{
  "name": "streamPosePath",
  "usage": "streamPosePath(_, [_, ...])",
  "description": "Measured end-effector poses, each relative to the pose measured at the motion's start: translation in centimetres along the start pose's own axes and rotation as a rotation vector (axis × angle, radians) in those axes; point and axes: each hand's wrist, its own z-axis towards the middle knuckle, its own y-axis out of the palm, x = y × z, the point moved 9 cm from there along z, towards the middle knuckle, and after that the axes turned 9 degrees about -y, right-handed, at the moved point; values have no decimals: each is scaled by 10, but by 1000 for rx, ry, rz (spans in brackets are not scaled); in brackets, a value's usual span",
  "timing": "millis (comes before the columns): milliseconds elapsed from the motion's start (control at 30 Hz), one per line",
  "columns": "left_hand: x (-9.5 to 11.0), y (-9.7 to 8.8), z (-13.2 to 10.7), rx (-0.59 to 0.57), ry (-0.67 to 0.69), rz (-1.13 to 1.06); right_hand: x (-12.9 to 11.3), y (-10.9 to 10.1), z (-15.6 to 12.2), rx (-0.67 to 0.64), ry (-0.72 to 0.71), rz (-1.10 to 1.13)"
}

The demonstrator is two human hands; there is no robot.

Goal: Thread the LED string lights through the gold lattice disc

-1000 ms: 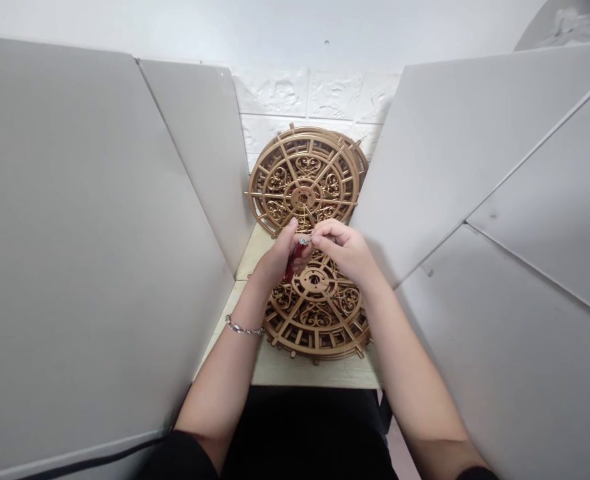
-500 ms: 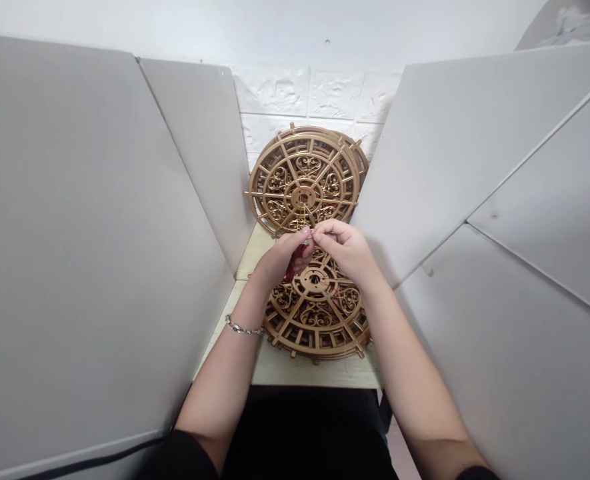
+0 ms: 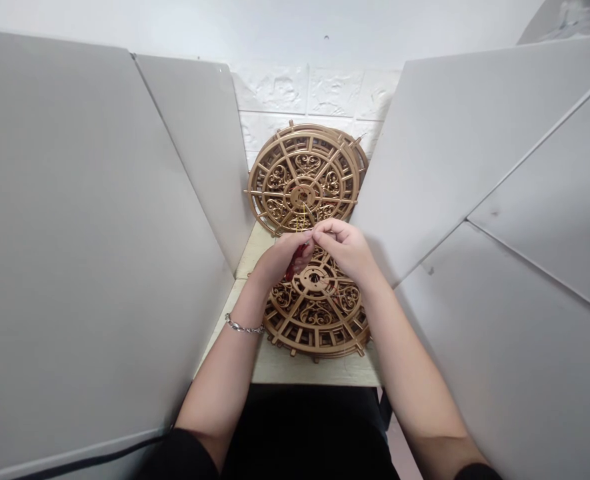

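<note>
Two stacks of round gold openwork panels with scroll patterns lie one behind the other, a far stack and a near stack. Thin yellow wires run from the far stack's centre hole toward my fingertips. My left hand is closed around a red-handled tool, its working end hidden by the fingers. My right hand pinches the wire ends against my left thumb and fingertips. Both hands hover over the gap where the stacks meet. More thin wires lie around the near stack's hub.
Grey panels stand close on the left and right, narrowing the space. A white brick-patterned wall closes the back. The pale tabletop shows at its front edge. A black cable runs along the lower left.
My fingertips have drawn slightly closer together, with the left thumb now against the right fingers. The view has shifted very slightly; the stacks stay where they were.
</note>
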Motion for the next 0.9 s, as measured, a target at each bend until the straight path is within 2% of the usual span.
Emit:
streamPosePath(100, [-2,-3,3,22,-2,-23,2,-1,0,-7,8,-40])
streamPosePath(167, [-2,-5,5,27,-1,-86,5,-9,0,37,11,-80])
streamPosePath(267, [-1,-16,8,62,8,-301,15,-37,-3,193,44,-173])
streamPosePath(367, [-2,-38,8,162,30,-574,25,-68,-12,307,136,-366])
streamPosePath(400, [-4,-48,7,207,44,-657,27,-72,-14,279,166,-435])
streamPosePath(467, [-9,-64,6,276,68,-819,34,-66,-16,79,243,-503])
streamPosePath(567, [-19,-80,5,336,67,-998,45,-34,-27,-349,335,-504])
streamPosePath(633, [-22,-86,4,369,92,-1083,47,-14,-35,-553,341,-507])
streamPosePath(700, [-22,-89,3,381,122,-1115,47,-2,-38,-636,324,-534])
streamPosePath(900, [-13,-81,3,327,167,-1126,52,16,-43,-737,311,-575])
